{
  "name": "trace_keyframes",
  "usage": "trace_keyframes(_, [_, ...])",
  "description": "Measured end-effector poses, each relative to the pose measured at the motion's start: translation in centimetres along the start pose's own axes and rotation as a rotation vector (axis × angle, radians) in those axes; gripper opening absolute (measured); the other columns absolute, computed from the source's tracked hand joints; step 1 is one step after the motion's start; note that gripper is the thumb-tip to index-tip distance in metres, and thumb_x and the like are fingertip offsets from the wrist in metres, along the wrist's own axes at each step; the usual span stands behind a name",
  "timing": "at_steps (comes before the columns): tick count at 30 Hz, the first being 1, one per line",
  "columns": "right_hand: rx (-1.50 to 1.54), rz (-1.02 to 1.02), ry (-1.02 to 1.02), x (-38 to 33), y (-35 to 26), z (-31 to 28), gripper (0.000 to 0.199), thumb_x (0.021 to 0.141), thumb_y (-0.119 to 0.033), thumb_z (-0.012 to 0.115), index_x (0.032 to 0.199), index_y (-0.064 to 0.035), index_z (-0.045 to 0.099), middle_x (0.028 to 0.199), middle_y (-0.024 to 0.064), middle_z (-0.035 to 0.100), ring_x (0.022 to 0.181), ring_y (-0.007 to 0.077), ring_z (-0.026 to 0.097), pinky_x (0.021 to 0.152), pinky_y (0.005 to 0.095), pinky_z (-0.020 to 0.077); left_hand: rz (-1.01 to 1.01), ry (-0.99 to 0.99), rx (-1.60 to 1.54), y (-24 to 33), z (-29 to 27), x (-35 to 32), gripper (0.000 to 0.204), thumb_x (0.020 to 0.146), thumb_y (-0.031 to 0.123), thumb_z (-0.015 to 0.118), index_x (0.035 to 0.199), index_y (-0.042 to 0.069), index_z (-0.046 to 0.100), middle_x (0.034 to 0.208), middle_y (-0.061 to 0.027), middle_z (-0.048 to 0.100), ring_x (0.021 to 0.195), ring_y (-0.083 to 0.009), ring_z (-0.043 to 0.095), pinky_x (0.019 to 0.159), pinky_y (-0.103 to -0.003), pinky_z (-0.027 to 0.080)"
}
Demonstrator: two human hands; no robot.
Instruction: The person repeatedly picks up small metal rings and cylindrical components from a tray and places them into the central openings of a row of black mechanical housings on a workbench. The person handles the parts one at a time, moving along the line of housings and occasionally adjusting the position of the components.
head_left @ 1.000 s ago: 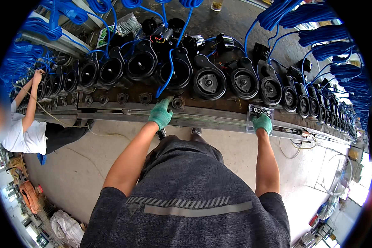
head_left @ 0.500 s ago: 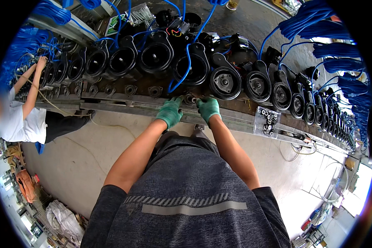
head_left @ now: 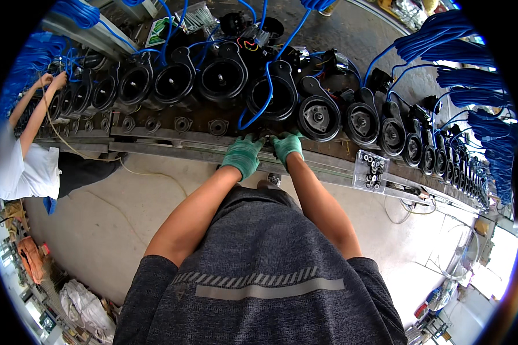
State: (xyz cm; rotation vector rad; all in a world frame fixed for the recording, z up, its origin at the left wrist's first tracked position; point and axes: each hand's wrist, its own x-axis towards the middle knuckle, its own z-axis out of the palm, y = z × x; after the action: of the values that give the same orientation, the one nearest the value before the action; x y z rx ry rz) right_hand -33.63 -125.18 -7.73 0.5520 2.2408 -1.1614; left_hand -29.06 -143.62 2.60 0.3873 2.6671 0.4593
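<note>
Both my hands wear green gloves and meet at the front edge of the workbench (head_left: 172, 137). My left hand (head_left: 243, 155) has its fingers curled over the edge, closed around a small dark part whose shape it covers. Just right of it, my right hand (head_left: 286, 146) is closed too, its fingertips bent down at the same spot. Beyond them stands a round black housing (head_left: 273, 99) with a blue cable (head_left: 266, 106) looping over it. Left of my hands, a metal flange piece with a round centre (head_left: 218, 127) lies in a row of similar ones.
Round black housings (head_left: 319, 118) line the bench both ways. A clear box of small ring parts (head_left: 369, 171) sits at the edge, right. Blue cable coils (head_left: 437, 37) hang at upper right. A co-worker's arms (head_left: 37, 106) reach in at far left, near a thin hose (head_left: 77, 150).
My hands have drawn closer together, the left shifting right, and now cover the round flange part that showed between them. The view has shifted slightly. The co-worker's hands have moved a little left.
</note>
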Motion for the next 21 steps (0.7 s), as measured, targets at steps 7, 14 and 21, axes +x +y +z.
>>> trace_keyframes(7, [-0.019, 0.068, -0.039, -2.4, -2.8, -1.1, 0.04, 0.092, -0.042, 0.069, 0.106, -0.0043, 0.076, 0.087, 0.0186, 0.077, 0.077, 0.0303, 0.076, 0.075, 0.0405, 0.0592, 0.005, 0.028, -0.045, -0.3, 0.4, 0.0, 0.06, 0.089, 0.013, 0.066, 0.147, 0.017, 0.055, 0.141, -0.0207, 0.054, 0.123, -0.0402, 0.059, 0.114, -0.05, 0.042])
trace_keyframes(14, [-0.14, 0.019, -0.079, -3.0, -3.8, -1.7, 0.041, 0.098, -0.035, 0.068, 0.114, 0.0028, 0.067, 0.084, 0.0172, 0.075, 0.063, 0.0257, 0.071, 0.058, 0.037, 0.0562, -0.028, 0.011, 0.017, 1.1, -0.6, 0.1, 0.054, 0.089, 0.006, 0.06, 0.142, 0.018, 0.061, 0.14, -0.0169, 0.056, 0.123, -0.0373, 0.06, 0.105, -0.05, 0.051])
trace_keyframes(21, [-0.46, -0.258, 0.088, 1.1, 0.1, -0.2, 0.047, 0.097, -0.041, 0.065, 0.114, 0.0028, 0.069, 0.096, 0.022, 0.076, 0.075, 0.0322, 0.074, 0.072, 0.0414, 0.0591, -0.057, -0.044, 0.036, 2.1, -1.5, 1.3, 0.045, 0.091, 0.008, 0.061, 0.135, 0.018, 0.066, 0.134, -0.0153, 0.06, 0.122, -0.0368, 0.059, 0.102, -0.049, 0.052])
